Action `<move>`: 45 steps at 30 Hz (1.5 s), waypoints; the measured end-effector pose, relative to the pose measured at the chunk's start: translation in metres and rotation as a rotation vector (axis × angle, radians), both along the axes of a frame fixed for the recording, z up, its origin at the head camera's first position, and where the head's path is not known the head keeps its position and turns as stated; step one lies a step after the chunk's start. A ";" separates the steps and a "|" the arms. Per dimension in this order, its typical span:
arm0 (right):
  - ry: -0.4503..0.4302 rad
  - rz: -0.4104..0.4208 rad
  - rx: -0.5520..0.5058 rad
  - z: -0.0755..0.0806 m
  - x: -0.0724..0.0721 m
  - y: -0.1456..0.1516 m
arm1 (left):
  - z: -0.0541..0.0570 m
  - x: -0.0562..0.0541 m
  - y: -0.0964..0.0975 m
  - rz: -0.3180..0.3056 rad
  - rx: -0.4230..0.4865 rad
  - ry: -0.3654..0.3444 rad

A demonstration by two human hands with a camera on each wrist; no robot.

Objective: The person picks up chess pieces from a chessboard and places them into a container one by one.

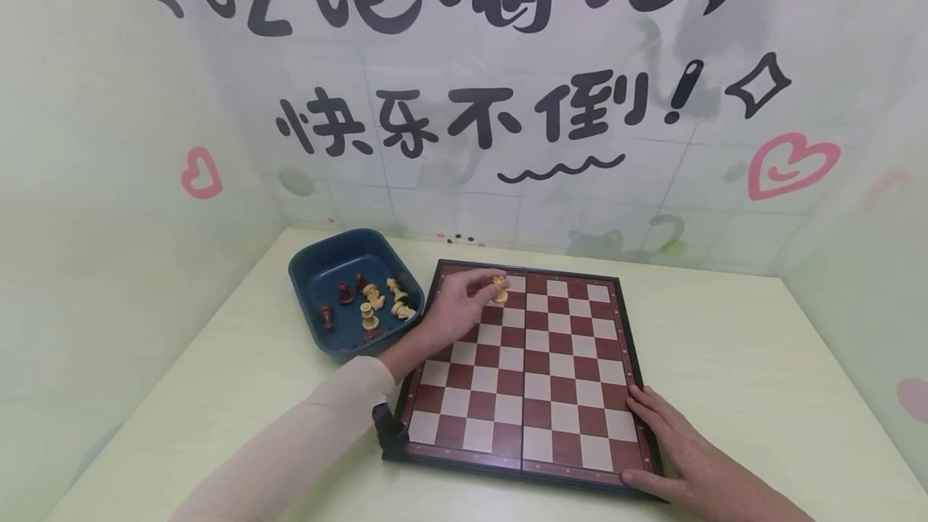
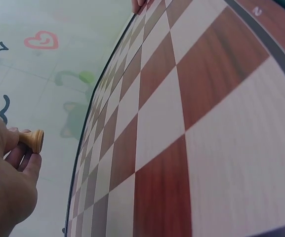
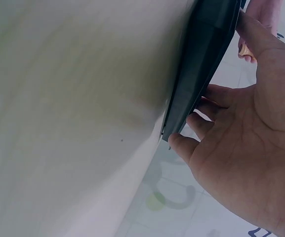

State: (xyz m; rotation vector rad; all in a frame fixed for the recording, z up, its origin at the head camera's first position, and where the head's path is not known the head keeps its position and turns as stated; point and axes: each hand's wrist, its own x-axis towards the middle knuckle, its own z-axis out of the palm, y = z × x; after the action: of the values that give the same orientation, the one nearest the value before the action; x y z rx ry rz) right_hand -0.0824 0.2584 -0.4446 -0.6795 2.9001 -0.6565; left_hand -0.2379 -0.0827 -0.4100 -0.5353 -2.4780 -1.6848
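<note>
My left hand (image 1: 458,308) pinches a cream chess piece (image 1: 500,295) between thumb and fingers over the far left part of the chessboard (image 1: 548,345). In the left wrist view, the round base of the chess piece (image 2: 35,141) sticks out from the fingers, while its top is hidden by them. The red-brown and white board lies flat, with a seam down its middle. At its near right corner rests my right hand (image 1: 685,453), fingers on the right border and thumb by the front edge. The right wrist view shows the fingertips (image 3: 182,143) along the board's dark side (image 3: 201,54).
Left of the board stands a dark blue bin (image 1: 308,321) with several cream and dark red chess pieces lying in it. A small black object (image 1: 387,425) beside the left sleeve overlaps the board's near left corner. A printed wall covering (image 1: 449,208) rises behind the table.
</note>
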 end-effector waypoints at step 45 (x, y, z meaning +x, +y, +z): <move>0.003 0.004 -0.007 -0.001 0.000 0.000 | 0.003 0.008 -0.088 0.139 0.032 -0.017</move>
State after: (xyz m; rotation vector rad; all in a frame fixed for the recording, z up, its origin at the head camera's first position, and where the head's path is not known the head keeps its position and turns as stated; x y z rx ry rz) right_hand -0.0825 0.2585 -0.4455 -0.6877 2.9002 -0.6654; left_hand -0.2295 -0.1705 -0.4068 -0.3388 -2.4328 -1.6790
